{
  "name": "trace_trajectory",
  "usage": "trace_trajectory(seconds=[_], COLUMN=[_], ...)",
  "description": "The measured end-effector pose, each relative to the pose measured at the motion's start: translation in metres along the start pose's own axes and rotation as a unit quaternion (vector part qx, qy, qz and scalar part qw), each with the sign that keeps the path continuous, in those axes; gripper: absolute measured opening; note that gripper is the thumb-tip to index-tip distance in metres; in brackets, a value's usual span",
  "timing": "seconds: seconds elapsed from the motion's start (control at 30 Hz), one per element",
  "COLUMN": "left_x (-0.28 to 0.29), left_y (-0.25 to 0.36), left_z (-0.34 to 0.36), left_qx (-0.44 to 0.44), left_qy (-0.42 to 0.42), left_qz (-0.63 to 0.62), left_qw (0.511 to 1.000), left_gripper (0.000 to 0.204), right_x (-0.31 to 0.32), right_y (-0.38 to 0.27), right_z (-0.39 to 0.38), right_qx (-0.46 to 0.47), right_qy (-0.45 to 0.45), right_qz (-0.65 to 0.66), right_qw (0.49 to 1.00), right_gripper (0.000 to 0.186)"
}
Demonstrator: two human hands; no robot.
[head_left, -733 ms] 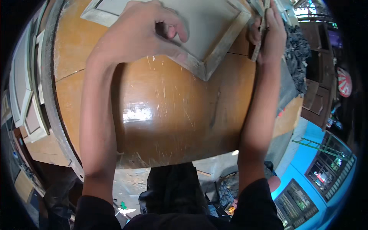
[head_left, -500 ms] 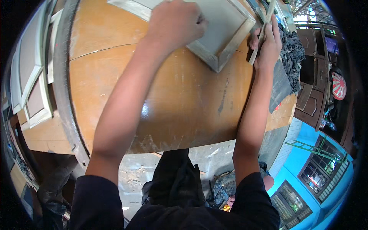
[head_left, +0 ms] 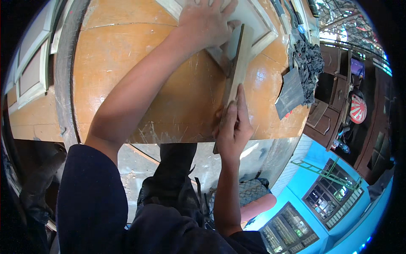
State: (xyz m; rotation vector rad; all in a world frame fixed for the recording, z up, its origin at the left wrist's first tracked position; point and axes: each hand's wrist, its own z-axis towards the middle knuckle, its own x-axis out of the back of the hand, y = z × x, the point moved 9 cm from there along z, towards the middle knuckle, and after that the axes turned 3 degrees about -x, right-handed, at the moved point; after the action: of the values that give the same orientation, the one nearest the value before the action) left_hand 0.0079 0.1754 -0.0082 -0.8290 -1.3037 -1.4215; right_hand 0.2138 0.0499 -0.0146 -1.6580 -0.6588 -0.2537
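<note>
Our right hand [head_left: 234,134] clamps its fingers on the lower part of a wooden strip [head_left: 239,70], which crosses the framed panel [head_left: 263,41] on the table [head_left: 182,103]; our left hand [head_left: 204,26] spreads its fingers over the panel. We judge the strip light, stiff, best held by its edges.

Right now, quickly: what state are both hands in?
Left hand: open, spread over the framed panel.
Right hand: closed, holding a wooden strip.
</note>
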Motion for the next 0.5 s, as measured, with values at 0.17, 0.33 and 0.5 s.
trace_trajectory(seconds=[0.17,0.33,0.5], left_x=[0.022,-0.011,-0.014], left_y=[0.026,0.033,0.063], left_z=[-0.014,-0.009,-0.034], left_qx=[-0.049,-0.012,-0.066], left_qy=[-0.063,-0.119,-0.018], left_qz=[-0.013,-0.154,-0.006], left_qw=[0.997,0.981,0.998], left_gripper=[0.063,0.062,0.054], right_x=[0.011,0.002,-0.017], right_y=[0.028,0.061,0.081], right_z=[-0.064,-0.116,-0.155], right_qx=[-0.13,-0.214,-0.356], right_qy=[0.038,-0.003,-0.04], right_qz=[0.14,0.246,0.316], right_qw=[0.981,0.945,0.878], right_gripper=[0.041,0.022,0.038])
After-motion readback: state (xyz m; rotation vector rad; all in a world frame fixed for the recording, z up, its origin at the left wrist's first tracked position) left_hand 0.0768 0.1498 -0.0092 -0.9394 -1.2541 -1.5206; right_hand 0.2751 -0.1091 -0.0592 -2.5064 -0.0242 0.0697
